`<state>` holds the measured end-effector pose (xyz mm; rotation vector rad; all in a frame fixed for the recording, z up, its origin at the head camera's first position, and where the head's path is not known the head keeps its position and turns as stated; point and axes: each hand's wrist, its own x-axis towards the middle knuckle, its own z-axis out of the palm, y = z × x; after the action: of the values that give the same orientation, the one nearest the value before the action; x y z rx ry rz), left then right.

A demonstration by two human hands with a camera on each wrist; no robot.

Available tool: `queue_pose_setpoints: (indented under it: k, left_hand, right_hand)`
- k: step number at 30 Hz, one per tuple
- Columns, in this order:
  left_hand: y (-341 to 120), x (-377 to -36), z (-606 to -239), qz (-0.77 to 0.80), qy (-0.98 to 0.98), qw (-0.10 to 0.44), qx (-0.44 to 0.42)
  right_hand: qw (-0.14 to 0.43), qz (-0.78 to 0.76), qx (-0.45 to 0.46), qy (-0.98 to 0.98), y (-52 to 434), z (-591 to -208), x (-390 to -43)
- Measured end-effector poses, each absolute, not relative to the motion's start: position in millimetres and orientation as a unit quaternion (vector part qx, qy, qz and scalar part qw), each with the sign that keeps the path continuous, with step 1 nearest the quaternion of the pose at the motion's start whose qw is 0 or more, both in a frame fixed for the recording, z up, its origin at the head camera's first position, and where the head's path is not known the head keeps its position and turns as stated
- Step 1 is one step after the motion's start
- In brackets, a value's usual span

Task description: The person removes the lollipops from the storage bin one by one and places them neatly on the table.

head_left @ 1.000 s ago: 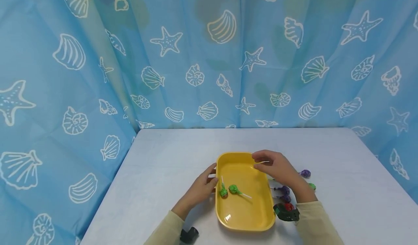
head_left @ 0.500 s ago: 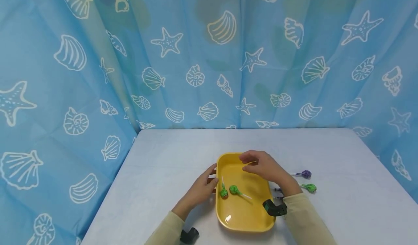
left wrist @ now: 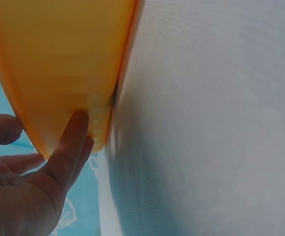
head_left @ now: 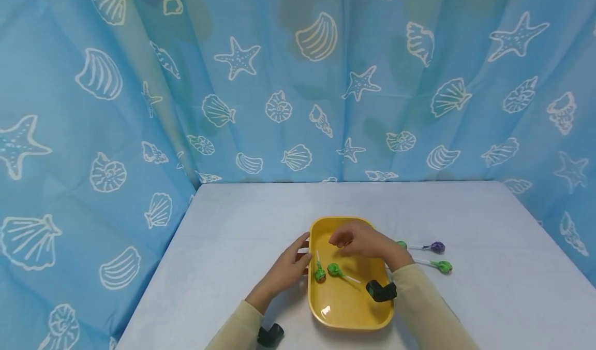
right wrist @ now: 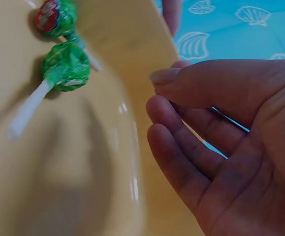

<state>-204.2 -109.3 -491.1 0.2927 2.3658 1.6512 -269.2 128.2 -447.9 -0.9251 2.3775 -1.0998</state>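
Observation:
A yellow oblong tray (head_left: 354, 306) lies on the white table. Two green-wrapped lollipops (head_left: 318, 275) (head_left: 333, 270) lie in its left half; the right wrist view shows them (right wrist: 56, 17) (right wrist: 66, 66) on the tray floor (right wrist: 83, 162). My left hand (head_left: 291, 267) rests against the tray's left rim, one finger (left wrist: 71, 142) pressed on the outer wall (left wrist: 58, 64). My right hand (head_left: 360, 244) hovers over the tray's far half, just past the lollipops. Its fingers (right wrist: 181, 123) are relaxed and slightly bent, and the palm is empty.
Right of the tray lie loose lollipops: a purple one (head_left: 436, 246), a green one (head_left: 444, 267) and a small green one (head_left: 401, 244). A blue seashell curtain (head_left: 298, 81) closes off the table's back and sides. Bare tabletop (head_left: 233, 236) stretches to the left.
My right hand has slid left from the tray's far right corner to above the tray's middle. This uncovered the lollipops on the table. The left hand and tray stayed still.

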Motion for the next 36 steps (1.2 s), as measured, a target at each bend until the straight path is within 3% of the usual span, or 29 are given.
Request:
queue_pose_setpoints:
  k: [14, 36]
  left_hand:
    - [-108.4, -205.3, -492.0, 0.565, 0.810, 0.124, 0.093]
    - [-108.1, -206.1, -493.8, 0.563, 0.812, 0.119, 0.093]
  right_hand:
    - [0.281, -0.340, -0.291, 0.849, 112.3, -462.8, -267.4]
    - [0.291, -0.317, -0.265, 0.863, 107.6, -468.3, -260.3]
